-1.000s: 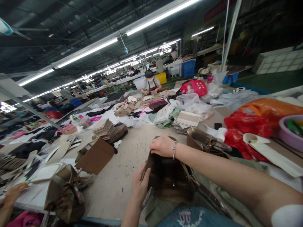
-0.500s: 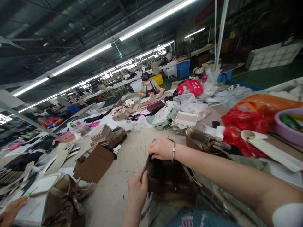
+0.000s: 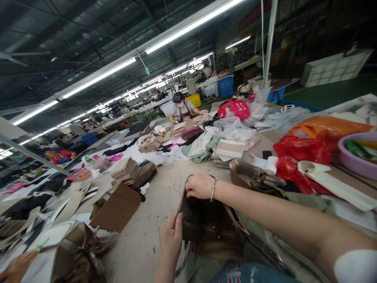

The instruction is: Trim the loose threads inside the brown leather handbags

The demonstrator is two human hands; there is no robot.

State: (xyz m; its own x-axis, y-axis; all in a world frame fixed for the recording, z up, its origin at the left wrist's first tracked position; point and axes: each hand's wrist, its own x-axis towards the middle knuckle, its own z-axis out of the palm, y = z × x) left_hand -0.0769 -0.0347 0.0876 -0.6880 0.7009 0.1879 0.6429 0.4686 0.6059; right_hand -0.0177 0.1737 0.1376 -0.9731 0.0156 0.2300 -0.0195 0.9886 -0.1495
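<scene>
A dark brown handbag stands with its mouth open at the near edge of the worktable. My left hand pinches the near left rim of the bag, fingers closed on it. My right hand, a bracelet at the wrist, curls over the far rim and grips it. Between my two hands the bag's dark inside shows. A second tan bag lies just right of my right forearm.
Stacked card pieces, a folded brown box, red plastic bags and a purple basin crowd the table. Another bag and another person's hand are at the lower left. A masked worker stands at the far end.
The view has drifted slightly, so everything sits a little lower and to the left. My left hand has slid a little down the bag's rim; my right hand holds its grip.
</scene>
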